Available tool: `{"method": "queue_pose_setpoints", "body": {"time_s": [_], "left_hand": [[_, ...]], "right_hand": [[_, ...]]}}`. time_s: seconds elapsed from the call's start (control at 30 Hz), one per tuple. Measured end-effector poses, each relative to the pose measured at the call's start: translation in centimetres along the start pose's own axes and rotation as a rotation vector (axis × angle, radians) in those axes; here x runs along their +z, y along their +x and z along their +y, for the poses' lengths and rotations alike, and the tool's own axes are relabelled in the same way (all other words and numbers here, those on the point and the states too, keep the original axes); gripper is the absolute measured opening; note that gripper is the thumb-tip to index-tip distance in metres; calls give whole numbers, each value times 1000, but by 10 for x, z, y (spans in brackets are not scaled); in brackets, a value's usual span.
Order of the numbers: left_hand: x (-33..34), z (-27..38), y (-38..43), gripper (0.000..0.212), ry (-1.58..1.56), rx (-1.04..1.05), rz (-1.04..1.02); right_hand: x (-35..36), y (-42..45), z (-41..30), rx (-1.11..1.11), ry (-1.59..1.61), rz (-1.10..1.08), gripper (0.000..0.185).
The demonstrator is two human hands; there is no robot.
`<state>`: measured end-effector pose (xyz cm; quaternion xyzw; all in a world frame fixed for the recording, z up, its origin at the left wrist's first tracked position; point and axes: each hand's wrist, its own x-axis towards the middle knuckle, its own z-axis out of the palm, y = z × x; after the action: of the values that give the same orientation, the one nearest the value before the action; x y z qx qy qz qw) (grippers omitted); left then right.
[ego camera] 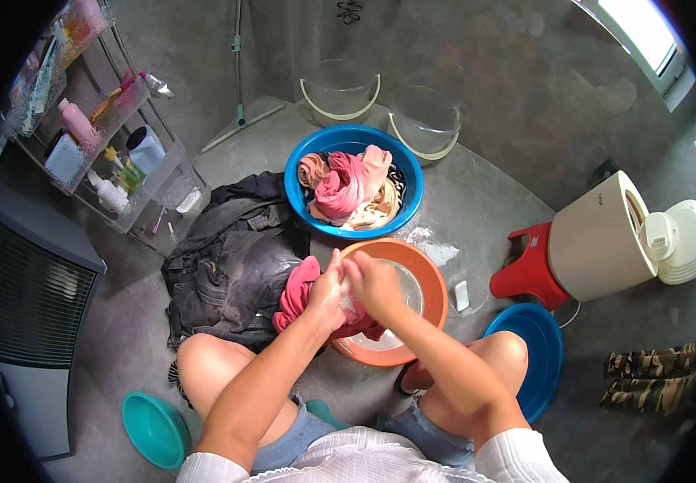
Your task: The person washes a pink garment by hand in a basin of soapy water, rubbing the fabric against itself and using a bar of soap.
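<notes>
Both hands meet over the left part of an orange basin [435, 290] that holds water. My left hand [327, 293] grips part of a wet red-pink cloth [295, 299], which hangs over the basin's left rim and down into it. Against it presses my right hand [378, 288], slightly blurred, its fingers curled at the same cloth; whitish suds show between the hands. Beyond the basin, a blue tub [294, 178] holds twisted pink, peach and patterned clothes [348, 184]. A heap of dark clothes [233, 259] lies on the floor to the left.
A white bar of soap [461, 296] lies right of the basin. Farther right stand an empty blue basin [529, 356] and a cream drum-shaped machine on a red base [602, 241]. A teal basin [154, 428] is at lower left, a shelf rack [136, 96] at upper left, and clear buckets [426, 121] behind.
</notes>
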<state>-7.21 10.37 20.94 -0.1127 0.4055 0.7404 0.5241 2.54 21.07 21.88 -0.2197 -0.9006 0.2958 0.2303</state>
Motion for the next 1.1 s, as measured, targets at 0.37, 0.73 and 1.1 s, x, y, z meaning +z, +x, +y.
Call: {"method": "queue_pose_setpoints", "body": {"time_s": [0.37,0.73,1.1], "left_hand": [[-48,84,-8,21,409,396,-330],[-38,103,-23,25,1026,534,-238],[-19,115,-41,22,749,289,-337]], "right_hand": [[-52,6,37,257,609,-701,33],[-85,12,18,-61,436,-397,55],[-33,-9,-31,-209,162,-213,55]]}}
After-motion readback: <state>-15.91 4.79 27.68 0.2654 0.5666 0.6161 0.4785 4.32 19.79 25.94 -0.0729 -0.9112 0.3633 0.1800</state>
